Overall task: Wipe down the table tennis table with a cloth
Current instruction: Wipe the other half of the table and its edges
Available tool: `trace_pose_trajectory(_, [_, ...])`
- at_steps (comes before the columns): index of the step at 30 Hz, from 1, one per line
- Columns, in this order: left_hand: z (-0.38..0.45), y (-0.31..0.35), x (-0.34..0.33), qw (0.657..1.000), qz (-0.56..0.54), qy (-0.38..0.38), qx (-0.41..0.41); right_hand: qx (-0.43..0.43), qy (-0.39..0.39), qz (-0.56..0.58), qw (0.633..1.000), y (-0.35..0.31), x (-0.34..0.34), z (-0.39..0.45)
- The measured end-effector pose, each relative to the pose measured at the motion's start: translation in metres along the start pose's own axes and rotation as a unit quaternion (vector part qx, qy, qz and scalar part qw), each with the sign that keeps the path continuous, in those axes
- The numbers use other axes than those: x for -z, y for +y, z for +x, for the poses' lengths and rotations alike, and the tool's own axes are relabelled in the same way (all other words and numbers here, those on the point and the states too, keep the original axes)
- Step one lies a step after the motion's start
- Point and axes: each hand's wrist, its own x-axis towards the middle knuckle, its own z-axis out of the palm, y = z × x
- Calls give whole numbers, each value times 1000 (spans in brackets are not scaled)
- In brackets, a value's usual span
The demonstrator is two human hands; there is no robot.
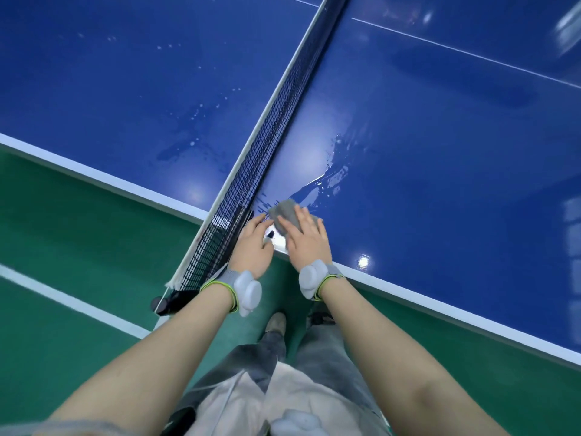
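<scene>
A blue table tennis table (440,152) fills the upper view, split by a black net (283,105) with a white top band. A grey cloth (284,212) lies on the table's near edge, right of the net. My right hand (306,240) presses flat on the cloth with straight fingers. My left hand (251,247) rests at the table's edge by the foot of the net, fingers reaching toward the cloth. Wet streaks (330,174) shine on the surface just beyond the cloth.
Water drops and a damp patch (195,127) mark the table half left of the net. The net clamp (166,302) juts out below the table edge. Green floor (78,231) with a white line lies beneath; my legs and a shoe (276,322) stand close to the table.
</scene>
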Motion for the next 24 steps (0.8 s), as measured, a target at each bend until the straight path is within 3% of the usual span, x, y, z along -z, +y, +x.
trace_pose_trajectory(2, [0, 1, -1, 1000, -2, 7, -2, -64, -14, -10, 998, 0, 3, 4])
trace_pose_trajectory(4, [0, 0, -2, 1000, -9, 8, -1, -67, -22, -13, 997, -9, 5, 4])
trace_pose_trajectory(9, [7, 5, -4, 999, -32, 8, 5, 123, -121, -3, 985, -21, 2, -4])
trace_pose_trajectory(12, [12, 8, -6, 1000, 3, 22, 5, 176, -122, 11, 977, -3, 14, 8])
trace_pose_trajectory(16, [21, 14, -17, 996, 72, 47, -23, 111, -99, 17, 989, 23, 35, 28])
trace_pose_trajectory(19, [31, 27, -27, 996, 77, 35, -38, 131, -147, 15, 980, 26, 39, 32])
trace_pose_trajectory(21, [36, 36, -34, 997, 57, 29, -34, 110, -141, 122, 976, 33, 37, 32])
trace_pose_trajectory(24, [42, 42, -43, 999, 10, 36, 17, 0, -48, 268, 962, 49, 43, 34])
